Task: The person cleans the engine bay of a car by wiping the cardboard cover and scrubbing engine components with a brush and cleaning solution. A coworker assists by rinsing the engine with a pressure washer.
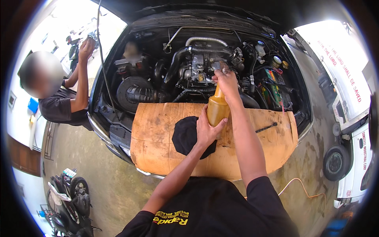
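Note:
A translucent yellow-brown plastic squeeze bottle [216,110] is tilted over the front edge of the engine bay, its top toward the engine. My left hand [206,130] is closed around its lower body, thumb on the near side. Up at the bottle's narrow top, my right hand [226,81] is closed with its fingers pinched together; they hide the tip. Just beyond them lies the engine [201,65] with its metal parts and hoses. Below my left wrist, a black cloth cap [185,136] rests on a stained cardboard sheet [154,150].
A dark slim tool [266,127] lies on the cardboard at right. Beyond it are a battery [276,93] and reservoir caps. A round air-filter housing [136,93] sits at left. Another person [65,98] stands left of the car with raised hands. A motorcycle [71,201] stands lower left.

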`<control>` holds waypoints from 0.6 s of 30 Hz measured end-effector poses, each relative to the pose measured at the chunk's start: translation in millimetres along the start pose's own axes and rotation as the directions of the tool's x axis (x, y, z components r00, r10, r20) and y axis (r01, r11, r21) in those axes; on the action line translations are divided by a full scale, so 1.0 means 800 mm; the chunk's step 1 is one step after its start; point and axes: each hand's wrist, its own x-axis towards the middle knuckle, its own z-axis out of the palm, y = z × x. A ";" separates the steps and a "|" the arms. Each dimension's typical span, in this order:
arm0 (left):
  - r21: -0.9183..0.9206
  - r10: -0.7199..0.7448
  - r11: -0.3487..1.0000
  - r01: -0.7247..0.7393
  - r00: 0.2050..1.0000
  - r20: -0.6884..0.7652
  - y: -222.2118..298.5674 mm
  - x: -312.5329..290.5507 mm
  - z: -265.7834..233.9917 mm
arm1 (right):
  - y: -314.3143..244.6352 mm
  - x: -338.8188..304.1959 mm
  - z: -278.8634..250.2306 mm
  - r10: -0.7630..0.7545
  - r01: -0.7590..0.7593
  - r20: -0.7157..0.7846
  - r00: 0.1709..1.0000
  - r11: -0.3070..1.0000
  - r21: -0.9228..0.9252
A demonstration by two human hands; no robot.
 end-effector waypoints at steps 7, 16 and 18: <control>-0.030 -0.012 0.999 0.013 1.000 0.008 -0.005 0.000 0.001 | -0.015 -0.013 0.003 -0.025 0.024 0.003 1.000 0.999 0.048; 0.009 -0.004 1.000 0.005 0.999 -0.033 -0.008 -0.004 0.002 | -0.023 -0.023 0.006 -0.040 0.038 0.034 0.999 0.997 0.068; -0.016 0.009 1.000 -0.010 0.999 -0.034 -0.007 -0.007 0.002 | -0.024 -0.023 0.005 -0.058 0.056 0.052 0.997 0.997 0.045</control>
